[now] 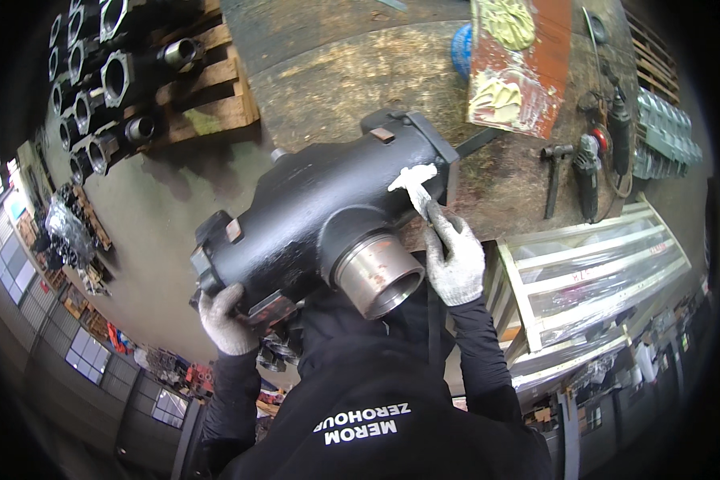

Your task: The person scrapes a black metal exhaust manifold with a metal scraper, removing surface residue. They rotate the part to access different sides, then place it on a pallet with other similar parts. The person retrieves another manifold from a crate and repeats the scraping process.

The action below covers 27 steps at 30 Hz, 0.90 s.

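Observation:
A large black cast-metal housing (304, 200) lies tilted in front of me, with a bare metal pipe stub (380, 276) pointing toward me. My left hand (229, 322), in a pale grey knit glove, is closed round the housing's near left end. In my right hand (458, 260), gloved alike, a putty knife (418, 200) is pinched. Its blade touches a smear of whitish putty (410, 175) on the housing's right part. The knife's handle is mostly hidden by my fingers.
A reddish-brown board (558, 60) with pale putty lies on the worn wooden bench (336, 96), over a blue round thing (462, 52). A hammer (553, 180) and an angle grinder (586, 172) lie at right. Similar black castings (116, 76) sit on pallets at left; a wrapped white crate (592, 272) stands right.

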Tool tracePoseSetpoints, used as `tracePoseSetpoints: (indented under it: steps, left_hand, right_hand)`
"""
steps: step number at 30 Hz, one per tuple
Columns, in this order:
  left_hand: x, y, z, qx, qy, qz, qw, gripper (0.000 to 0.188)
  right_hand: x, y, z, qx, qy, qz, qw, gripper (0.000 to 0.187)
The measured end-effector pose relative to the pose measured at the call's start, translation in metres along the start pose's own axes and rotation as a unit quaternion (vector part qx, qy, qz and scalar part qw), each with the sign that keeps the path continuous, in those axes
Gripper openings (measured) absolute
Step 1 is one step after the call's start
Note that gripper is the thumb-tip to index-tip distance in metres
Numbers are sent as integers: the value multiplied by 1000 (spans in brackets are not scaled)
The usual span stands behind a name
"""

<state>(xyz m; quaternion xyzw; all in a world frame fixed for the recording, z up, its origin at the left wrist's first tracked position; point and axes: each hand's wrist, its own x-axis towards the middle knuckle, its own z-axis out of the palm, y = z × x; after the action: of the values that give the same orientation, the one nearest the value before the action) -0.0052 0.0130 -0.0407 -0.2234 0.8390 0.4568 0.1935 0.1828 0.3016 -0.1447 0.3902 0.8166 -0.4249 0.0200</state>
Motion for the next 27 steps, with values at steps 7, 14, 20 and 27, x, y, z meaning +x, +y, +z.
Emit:
tracePoseSetpoints:
  steps: [7, 14, 20, 27]
  left_hand:
    - [-9, 23, 18, -31, 23, -61, 997, 17]
    - [-5, 37, 29, -134, -28, -85, 987, 28]
    - [1, 23, 26, -95, -19, -66, 993, 31]
    - [9, 12, 24, -67, -32, -5, 997, 43]
  right_hand:
    - [4, 4, -18, -16, -14, 15, 1000, 43]
    - [-12, 16, 6, 94, -17, 3, 995, 45]
    - [-43, 32, 2, 57, -28, 9, 998, 45]
    - [-15, 54, -21, 19, 92, 72, 993, 41]
